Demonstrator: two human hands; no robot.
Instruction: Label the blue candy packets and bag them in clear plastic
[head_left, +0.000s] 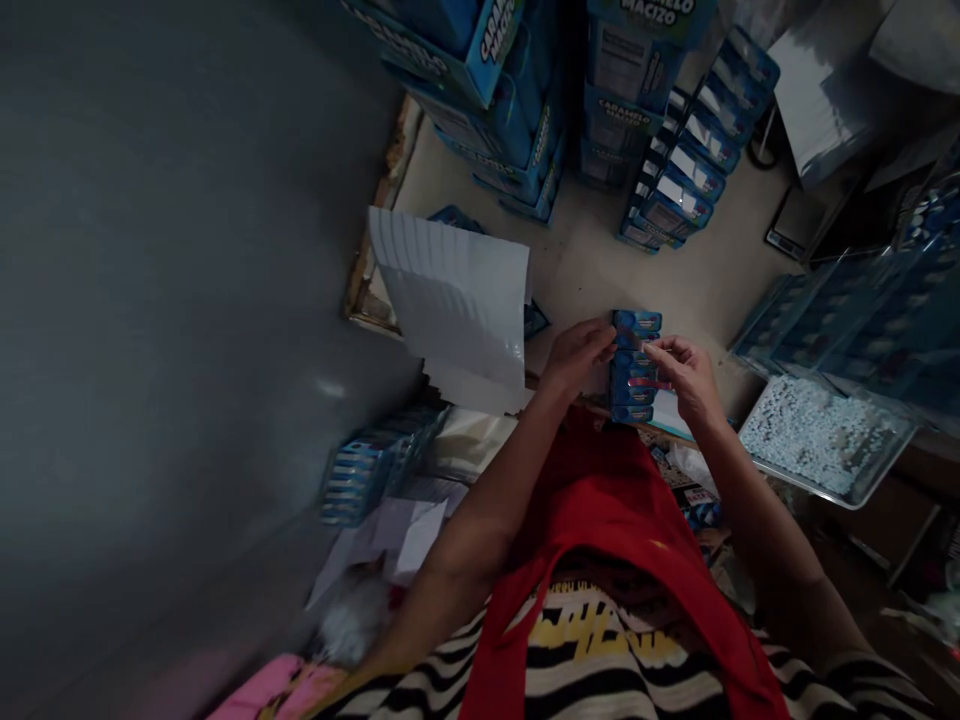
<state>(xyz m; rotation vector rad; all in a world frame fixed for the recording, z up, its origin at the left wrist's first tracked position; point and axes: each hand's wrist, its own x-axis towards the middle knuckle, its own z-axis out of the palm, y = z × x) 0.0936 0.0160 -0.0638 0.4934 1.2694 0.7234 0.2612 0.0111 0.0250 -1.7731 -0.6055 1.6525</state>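
Left hand [581,352] is bent at the left side of a row of blue packs [624,372]; I cannot tell if its fingers pinch anything. Right hand [684,372] is on the other side, thumb and finger pinching a thin strip [632,340], too small to see well. The packs lie on the table [577,270], near its front edge, between the two hands. White sheets [457,300] are to the left. To the right is a tray [906,440] full of small white bits [817,435].
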